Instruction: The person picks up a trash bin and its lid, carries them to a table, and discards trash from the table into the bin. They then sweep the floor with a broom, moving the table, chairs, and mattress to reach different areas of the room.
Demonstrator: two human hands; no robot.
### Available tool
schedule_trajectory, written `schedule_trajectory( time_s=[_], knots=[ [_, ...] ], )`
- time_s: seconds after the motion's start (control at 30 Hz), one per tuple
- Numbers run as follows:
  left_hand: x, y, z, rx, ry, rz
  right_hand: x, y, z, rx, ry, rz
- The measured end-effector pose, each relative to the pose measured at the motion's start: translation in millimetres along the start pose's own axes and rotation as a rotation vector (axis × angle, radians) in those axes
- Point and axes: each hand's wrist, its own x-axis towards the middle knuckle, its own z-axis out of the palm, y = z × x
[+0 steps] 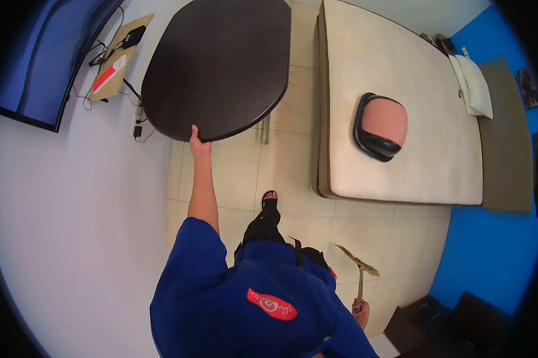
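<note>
My left hand grips the near edge of a dark oval table, thumb on top and the other fingers hidden beneath the rim. A metal table leg shows under its right side. Low on my right side, my right hand is closed around the handle of a broom. The broom's wide, flat head with tan bristles hangs over the tiled floor.
To the right of the table stands a bed with a bare mattress; a pink and black chair seat and a white pillow lie on it. At left are a wall television and a shelf with cables. Dark furniture is at lower right.
</note>
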Motion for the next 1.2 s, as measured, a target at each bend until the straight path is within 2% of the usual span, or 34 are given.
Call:
schedule_trajectory(
  time_s=[0.3,0.43,0.53,0.57,0.63,0.73,0.87,1.03,1.13,1.2],
  knots=[
    [-143.6,64.4,-106.8,0.025,0.032,0.016,44.1,34.2,-107.6,-0.093,0.044,-0.087],
    [-219.5,88.7,-199.3,0.032,-0.001,-0.008,70.9,38.4,-154.7,-0.04,0.016,-0.15],
    [-293.3,106.7,-249.8,0.074,0.009,0.059,79.7,43.5,-191.9,-0.211,-0.072,-0.183],
    [-317.2,107.0,-266.6,0.044,0.032,0.067,96.8,30.0,-212.4,-0.244,-0.031,-0.066],
    [-359.0,111.0,-302.3,-0.004,0.067,0.056,90.1,27.9,-236.2,-0.321,-0.041,-0.091],
    [-419.8,130.3,-348.0,-0.04,0.018,0.019,95.0,19.8,-257.9,-0.494,-0.07,-0.011],
    [-498.7,161.7,-411.7,-0.009,0.041,0.084,90.9,20.6,-280.4,-0.618,-0.084,-0.061],
    [-610.7,230.7,-476.1,0.03,0.077,0.157,85.2,52.1,-290.0,-0.682,-0.07,-0.14],
    [-694.6,281.0,-518.1,0.05,0.127,0.182,65.4,57.7,-315.7,-0.801,-0.19,-0.096],
    [-765.2,313.0,-556.4,0.038,0.154,0.201,38.2,70.7,-343.7,-0.878,-0.246,-0.147]
  ],
)
